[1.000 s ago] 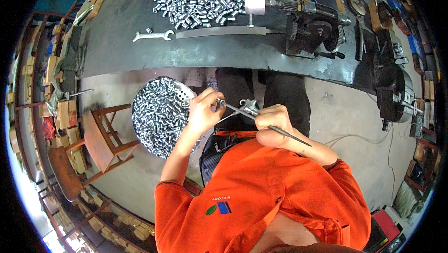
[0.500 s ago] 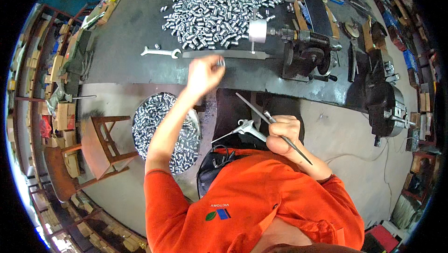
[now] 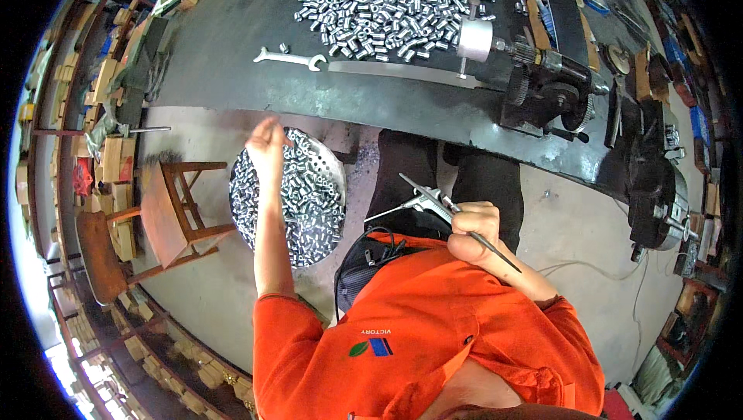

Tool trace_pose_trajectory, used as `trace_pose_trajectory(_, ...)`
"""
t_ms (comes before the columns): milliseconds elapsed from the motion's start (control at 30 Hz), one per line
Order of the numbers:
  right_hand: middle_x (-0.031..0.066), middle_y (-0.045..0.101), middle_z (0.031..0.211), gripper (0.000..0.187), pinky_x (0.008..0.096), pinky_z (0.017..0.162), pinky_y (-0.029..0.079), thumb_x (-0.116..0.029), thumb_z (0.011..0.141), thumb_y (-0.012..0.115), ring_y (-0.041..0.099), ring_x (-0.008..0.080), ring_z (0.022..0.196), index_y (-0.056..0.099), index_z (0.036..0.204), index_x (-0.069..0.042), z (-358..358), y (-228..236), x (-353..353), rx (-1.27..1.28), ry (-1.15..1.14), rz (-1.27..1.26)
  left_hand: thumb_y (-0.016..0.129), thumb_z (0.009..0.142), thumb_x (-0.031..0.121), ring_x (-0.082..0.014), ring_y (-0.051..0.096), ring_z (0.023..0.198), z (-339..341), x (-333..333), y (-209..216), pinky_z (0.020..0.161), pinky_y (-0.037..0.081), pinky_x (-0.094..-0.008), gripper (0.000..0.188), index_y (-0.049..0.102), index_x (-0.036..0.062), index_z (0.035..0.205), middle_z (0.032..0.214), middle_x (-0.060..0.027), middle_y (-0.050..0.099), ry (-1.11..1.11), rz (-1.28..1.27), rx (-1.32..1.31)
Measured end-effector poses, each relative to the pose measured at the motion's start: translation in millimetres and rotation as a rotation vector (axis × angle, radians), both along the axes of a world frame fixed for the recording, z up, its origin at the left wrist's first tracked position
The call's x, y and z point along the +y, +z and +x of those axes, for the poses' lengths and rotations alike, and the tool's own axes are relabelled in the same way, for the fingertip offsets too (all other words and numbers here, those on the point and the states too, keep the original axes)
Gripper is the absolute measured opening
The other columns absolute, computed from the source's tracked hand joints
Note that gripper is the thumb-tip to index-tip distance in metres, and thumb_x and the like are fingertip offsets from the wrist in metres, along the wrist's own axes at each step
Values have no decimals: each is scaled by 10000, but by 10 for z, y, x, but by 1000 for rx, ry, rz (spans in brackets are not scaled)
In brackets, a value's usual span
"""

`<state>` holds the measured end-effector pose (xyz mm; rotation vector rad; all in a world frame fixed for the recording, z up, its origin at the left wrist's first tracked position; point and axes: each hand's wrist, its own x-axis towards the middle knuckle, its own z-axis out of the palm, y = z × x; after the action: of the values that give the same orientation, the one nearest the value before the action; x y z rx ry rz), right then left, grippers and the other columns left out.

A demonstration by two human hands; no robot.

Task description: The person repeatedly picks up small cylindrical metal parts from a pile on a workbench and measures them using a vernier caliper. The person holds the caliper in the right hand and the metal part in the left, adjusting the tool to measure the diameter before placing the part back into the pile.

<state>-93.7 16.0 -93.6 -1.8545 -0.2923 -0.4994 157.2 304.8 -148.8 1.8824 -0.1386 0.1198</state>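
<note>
My left hand (image 3: 268, 149) is over the round basket (image 3: 337, 171) of small shiny metal sleeves (image 3: 309, 211), below the bench edge. Its fingers are loosely stretched and somewhat blurred, and no sleeve shows in them. In front of my body, my right hand (image 3: 475, 228) is closed around a slim dark tapered rod (image 3: 499, 253), perhaps a file, which slants down to the right. A small silvery piece shows at its fingertips, partly covered. Just left of that hand, an air blow gun (image 3: 426, 202) with a thin nozzle is at my lap.
A pile of metal sleeves (image 3: 387, 6) covers the far bench (image 3: 224, 48). An open-end wrench (image 3: 290, 58) lies before it. To the right stand a geared fixture with a white cylinder (image 3: 475, 39) and a dark machine (image 3: 654, 188). A wooden chair (image 3: 166, 215) is left of the basket.
My left hand has moved from the bench edge, where it held a small metal sleeve, down and left over the basket. The right hand keeps the rod. The view has shifted.
</note>
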Motion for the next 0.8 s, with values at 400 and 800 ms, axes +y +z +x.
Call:
trace_pose_trajectory(400, 70, 304, 459, 270, 339, 365, 253, -115, 601, 573, 350, 237, 362, 328, 496, -68, 2, -12, 47, 35, 26, -18, 585, 761, 283, -367, 630, 760, 62, 372, -1533, 702, 497, -457, 232, 628, 78, 861, 800, -193, 645, -37, 1061, 94)
trace_pose_trajectory(800, 86, 302, 469, 224, 343, 368, 249, -70, 583, 536, 340, 257, 367, 328, 503, -53, -45, -45, 83, 55, 6, -49, 588, 775, 278, -346, 638, 773, 19, 212, -1337, 712, 504, -432, 233, 638, 54, 818, 810, -180, 651, -36, 1159, 119)
